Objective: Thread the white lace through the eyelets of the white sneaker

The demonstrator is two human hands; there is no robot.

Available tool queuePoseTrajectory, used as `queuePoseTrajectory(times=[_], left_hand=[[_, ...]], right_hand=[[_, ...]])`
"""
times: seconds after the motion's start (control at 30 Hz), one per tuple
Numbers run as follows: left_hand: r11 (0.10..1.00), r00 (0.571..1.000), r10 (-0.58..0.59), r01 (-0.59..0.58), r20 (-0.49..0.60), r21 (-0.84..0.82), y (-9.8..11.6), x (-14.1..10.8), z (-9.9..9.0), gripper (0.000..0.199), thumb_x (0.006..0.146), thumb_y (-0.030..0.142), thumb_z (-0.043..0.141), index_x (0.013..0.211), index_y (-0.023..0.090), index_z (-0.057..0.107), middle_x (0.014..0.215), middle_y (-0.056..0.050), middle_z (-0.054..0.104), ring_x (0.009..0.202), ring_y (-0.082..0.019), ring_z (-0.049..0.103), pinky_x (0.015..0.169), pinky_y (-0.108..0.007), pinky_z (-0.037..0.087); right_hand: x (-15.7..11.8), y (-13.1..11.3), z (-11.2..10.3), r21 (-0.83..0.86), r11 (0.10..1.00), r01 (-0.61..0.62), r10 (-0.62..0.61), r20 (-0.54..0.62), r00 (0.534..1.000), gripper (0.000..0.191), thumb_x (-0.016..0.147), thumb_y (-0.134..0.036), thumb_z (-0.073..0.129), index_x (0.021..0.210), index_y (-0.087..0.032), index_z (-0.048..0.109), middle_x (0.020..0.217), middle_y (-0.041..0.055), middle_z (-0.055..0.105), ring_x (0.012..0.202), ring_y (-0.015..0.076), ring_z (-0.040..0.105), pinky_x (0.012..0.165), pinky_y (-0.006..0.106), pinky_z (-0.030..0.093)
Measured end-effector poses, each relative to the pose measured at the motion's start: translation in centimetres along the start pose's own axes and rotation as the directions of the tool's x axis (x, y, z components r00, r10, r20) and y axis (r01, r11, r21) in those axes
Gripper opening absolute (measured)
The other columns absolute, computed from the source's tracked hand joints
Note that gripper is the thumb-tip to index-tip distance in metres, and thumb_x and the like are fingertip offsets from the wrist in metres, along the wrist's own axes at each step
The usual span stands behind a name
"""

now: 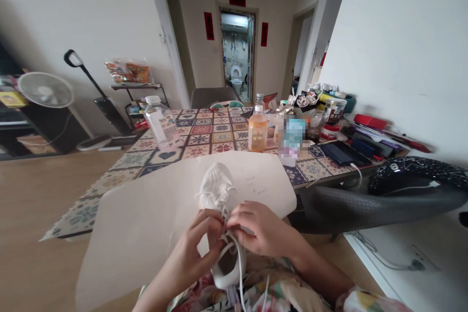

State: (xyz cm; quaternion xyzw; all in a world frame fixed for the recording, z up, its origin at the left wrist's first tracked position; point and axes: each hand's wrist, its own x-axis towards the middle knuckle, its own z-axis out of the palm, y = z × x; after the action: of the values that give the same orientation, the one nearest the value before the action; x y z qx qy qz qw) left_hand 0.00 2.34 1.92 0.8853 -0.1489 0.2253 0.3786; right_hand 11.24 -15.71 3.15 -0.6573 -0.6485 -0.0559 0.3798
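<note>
A white sneaker (215,180) rests with its toe pointing away from me, partly on a large sheet of white paper (139,214). Its heel end is close to my lap. White shoelaces (240,263) run through the upper eyelets and trail down over the opening. My left hand (199,243) pinches at the lacing from the left, thumb and fingers closed on the lace. From the right, my right hand (256,226) pinches the lace at nearly the same spot. The fingertips hide part of the eyelets.
A patterned tablecloth (199,139) covers the table. An orange drink bottle (258,129) and a large clear bottle (161,124) stand beyond the paper. A tablet (345,153) with a cable lies at right, near clutter. A dark chair (340,204) stands right.
</note>
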Motion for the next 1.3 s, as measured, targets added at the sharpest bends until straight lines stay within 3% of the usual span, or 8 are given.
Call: queuePoseTrajectory(times=[0.27, 0.4, 0.6, 0.77, 0.93, 1.1, 1.2, 1.3], left_hand=[[0.999, 1.000, 0.019, -0.018, -0.008, 0.027, -0.5, -0.1, -0.2, 0.015, 0.083, 0.010, 0.055, 0.073, 0.020, 0.050, 0.106, -0.008, 0.062, 0.100, -0.020, 0.062, 0.087, -0.026, 0.049], [0.999, 1.000, -0.014, 0.014, -0.001, -0.032, -0.9, -0.2, -0.1, 0.008, 0.085, 0.013, 0.056, 0.086, 0.021, 0.058, 0.113, -0.009, 0.060, 0.105, -0.020, 0.061, 0.090, -0.026, 0.048], [0.942, 0.996, -0.023, 0.051, 0.088, -0.333, -1.5, -0.8, -0.4, 0.024, 0.093, 0.037, 0.057, 0.078, 0.019, 0.064, 0.113, -0.010, 0.058, 0.108, -0.025, 0.056, 0.095, -0.032, 0.044], [0.753, 0.993, -0.115, 0.086, -0.002, -0.652, -1.9, -2.0, -0.7, 0.039, 0.088, 0.050, 0.062, 0.065, 0.018, 0.062, 0.105, -0.008, 0.055, 0.100, -0.024, 0.052, 0.086, -0.032, 0.045], [0.574, 0.980, -0.138, -0.042, -0.146, -0.817, -1.1, -2.3, -1.2, 0.044, 0.077, 0.052, 0.073, 0.056, 0.018, 0.055, 0.100, -0.005, 0.054, 0.095, -0.022, 0.049, 0.079, -0.031, 0.047], [0.489, 0.941, -0.196, -0.149, -0.275, -0.860, 0.3, -2.4, -2.0, 0.050, 0.068, 0.047, 0.082, 0.044, 0.017, 0.050, 0.090, -0.002, 0.056, 0.089, -0.020, 0.053, 0.079, -0.031, 0.050], [0.490, 0.942, -0.156, -0.188, -0.297, -0.851, 1.0, -2.8, -2.6, 0.046, 0.069, 0.044, 0.083, 0.043, 0.019, 0.054, 0.084, -0.001, 0.058, 0.080, -0.017, 0.056, 0.072, -0.029, 0.050], [0.604, 0.981, -0.073, -0.101, -0.181, -0.791, 1.7, -2.6, -2.6, 0.023, 0.081, 0.037, 0.075, 0.061, 0.026, 0.071, 0.066, 0.000, 0.059, 0.062, -0.013, 0.056, 0.060, -0.026, 0.048]], right_hand=[[0.0, 0.2, 0.5, 0.004, 1.000, -0.013, 0.013, 0.015, 1.000, 0.019, 0.075, -0.004, 0.064, 0.083, -0.019, 0.056, 0.098, 0.0044, 0.060, 0.090, 0.0175, 0.058, 0.083, 0.027, 0.047], [0.1, 0.3, 0.3, 0.064, 0.998, -0.023, 0.021, 0.031, 0.999, 0.018, 0.082, -0.007, 0.066, 0.091, -0.020, 0.058, 0.103, 0.0047, 0.061, 0.096, 0.0181, 0.057, 0.087, 0.030, 0.047], [0.0, 0.5, -0.2, 0.192, 0.980, -0.055, 0.037, 0.095, 0.995, 0.009, 0.089, -0.014, 0.067, 0.094, -0.018, 0.061, 0.106, 0.0063, 0.056, 0.101, 0.0173, 0.056, 0.091, 0.030, 0.047], [-0.2, 0.7, -0.7, 0.331, 0.944, -0.014, -0.017, 0.090, 0.996, 0.007, 0.092, -0.024, 0.067, 0.087, -0.018, 0.065, 0.105, 0.0063, 0.055, 0.103, 0.0181, 0.055, 0.094, 0.031, 0.046], [-0.3, 0.6, -1.1, 0.624, 0.778, 0.073, -0.084, -0.011, 0.996, 0.017, 0.091, -0.033, 0.068, 0.080, -0.020, 0.065, 0.095, 0.0048, 0.059, 0.093, 0.0190, 0.059, 0.087, 0.034, 0.047], [-1.0, 0.7, -0.7, 0.875, 0.442, 0.198, 0.059, -0.249, 0.967, 0.023, 0.095, -0.040, 0.063, 0.080, -0.023, 0.062, 0.067, -0.0007, 0.058, 0.063, 0.0160, 0.058, 0.063, 0.029, 0.048], [-1.4, 0.5, -0.4, 0.824, 0.514, 0.238, 0.250, -0.409, 0.877, 0.026, 0.097, -0.046, 0.058, 0.084, -0.024, 0.060, 0.058, -0.0038, 0.053, 0.049, 0.0130, 0.048, 0.051, 0.024, 0.042], [-1.6, -0.3, -0.4, 0.719, 0.676, 0.165, 0.309, -0.478, 0.822, 0.020, 0.097, -0.041, 0.059, 0.089, -0.023, 0.061, 0.062, -0.0029, 0.056, 0.047, 0.0111, 0.046, 0.043, 0.021, 0.035]])
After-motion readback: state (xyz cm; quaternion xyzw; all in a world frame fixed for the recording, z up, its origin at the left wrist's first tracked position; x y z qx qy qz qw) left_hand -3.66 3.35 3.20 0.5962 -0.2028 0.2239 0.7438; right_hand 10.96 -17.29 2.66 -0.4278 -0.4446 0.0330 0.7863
